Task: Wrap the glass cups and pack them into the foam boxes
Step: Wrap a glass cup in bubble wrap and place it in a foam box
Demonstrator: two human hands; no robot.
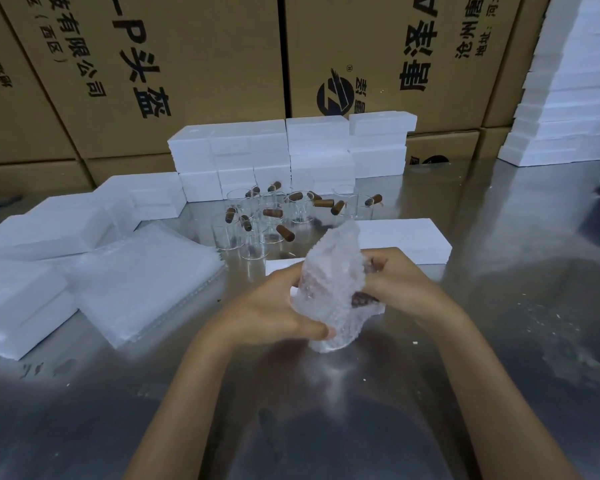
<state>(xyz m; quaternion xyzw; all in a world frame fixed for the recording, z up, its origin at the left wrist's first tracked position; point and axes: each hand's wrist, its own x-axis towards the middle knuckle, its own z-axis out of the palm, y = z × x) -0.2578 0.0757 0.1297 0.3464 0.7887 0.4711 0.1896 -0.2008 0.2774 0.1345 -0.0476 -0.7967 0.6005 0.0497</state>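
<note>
Currently mid-wrap: glass cup [329, 337] bundled in bubble wrap [329, 271], held over the steel table [499, 341] near centre, just in front of the open foam box [406, 237]. Left hand [274, 306] curled round the lower left side of the bundle, thumb pressed across the front near the base. Right hand [402, 282] gripping the right side, fingers dug into the wrap folds. Wrap clear, crinkled, rising to a loose peak above the hands. Cup mostly hidden; clear rounded base showing at the bottom of the bundle, dark brown handle patch visible through the wrap on the right side. Touching the table or held just off it: cannot tell.

Behind the bundle: cluster of unwrapped glass cups [284, 220], clear, straight-walled, each with a stubby brown wooden handle sticking out sideways. Flat stack of bubble wrap sheets [142, 282] left of the hands. Foam box halves [49, 233] laid along the far left. Closed foam boxes [291, 154] stacked behind the cups, against cardboard cartons [187, 64]. Tall foam stack [568, 81] at far right.
</note>
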